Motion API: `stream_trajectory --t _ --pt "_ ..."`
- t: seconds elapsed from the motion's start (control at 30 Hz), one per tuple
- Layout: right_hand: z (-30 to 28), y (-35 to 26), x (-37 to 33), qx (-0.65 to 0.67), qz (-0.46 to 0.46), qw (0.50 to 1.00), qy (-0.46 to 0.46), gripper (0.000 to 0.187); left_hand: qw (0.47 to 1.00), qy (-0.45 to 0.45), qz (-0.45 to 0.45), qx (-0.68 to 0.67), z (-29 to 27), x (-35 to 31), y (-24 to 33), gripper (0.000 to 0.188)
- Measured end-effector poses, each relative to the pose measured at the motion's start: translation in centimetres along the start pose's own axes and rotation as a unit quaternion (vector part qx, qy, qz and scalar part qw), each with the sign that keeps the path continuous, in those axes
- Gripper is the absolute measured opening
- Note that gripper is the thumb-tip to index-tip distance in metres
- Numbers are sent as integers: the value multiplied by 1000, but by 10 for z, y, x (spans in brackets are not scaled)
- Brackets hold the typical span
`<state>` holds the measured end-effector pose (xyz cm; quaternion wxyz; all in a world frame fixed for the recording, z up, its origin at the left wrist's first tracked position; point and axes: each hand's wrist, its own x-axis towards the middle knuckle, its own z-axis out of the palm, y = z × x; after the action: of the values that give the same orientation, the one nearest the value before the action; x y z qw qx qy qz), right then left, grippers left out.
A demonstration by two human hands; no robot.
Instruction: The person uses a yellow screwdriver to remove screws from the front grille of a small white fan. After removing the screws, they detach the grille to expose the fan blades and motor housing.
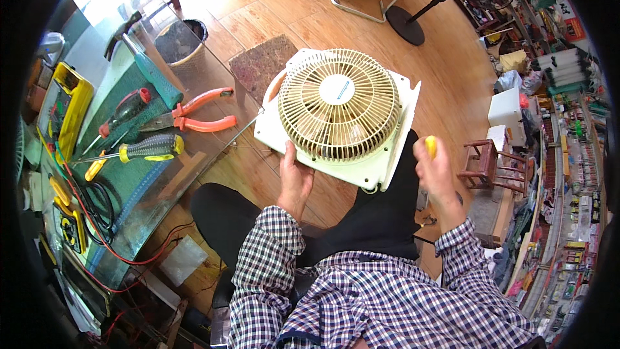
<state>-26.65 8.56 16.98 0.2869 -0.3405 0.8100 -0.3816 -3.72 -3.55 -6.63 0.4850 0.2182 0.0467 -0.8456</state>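
We've got the square white plastic-framed fan with a round cream wire grille (339, 116) up in front of us, grille facing up, its lower right part over our black-trousered right leg (387, 220) and the rest above the brown tiled floor (329, 14). Our left hand (297, 181) grips the frame's lower left edge, thumb on the front face; we can't see all of its fingers. Our right hand (436, 178) is off to the right, apart from the frame, fingers closed around a small yellow-ended object (431, 147); most of it is hidden, so we can't tell what it is. To our left, the glass-topped green surface (143, 189) carries a teal-handled claw hammer (152, 74), orange-handled pliers (208, 121), a black-and-red screwdriver (127, 110) and, just beside those, a grey-and-yellow screwdriver (154, 148). We also see a yellow-cased meter (72, 106) near that surface's far left side. Past the fan lies a reddish-brown flat mat (258, 64); a dark red wooden stool (481, 167) stands to our right.
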Motion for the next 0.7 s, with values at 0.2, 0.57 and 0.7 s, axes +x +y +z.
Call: stream_trajectory --t 0.2,0.57,0.7 --pt "50 17 -6 -70 -34 991 -111 60 1000 15 19 0 -15 -4 -4 61" --pt "37 44 79 -38 -120 988 -85 40 999 42 -10 -5 -30 -15 -3 58" --pt "20 44 117 -44 -124 982 -138 44 994 88 57 31 -41 -3 24 54"
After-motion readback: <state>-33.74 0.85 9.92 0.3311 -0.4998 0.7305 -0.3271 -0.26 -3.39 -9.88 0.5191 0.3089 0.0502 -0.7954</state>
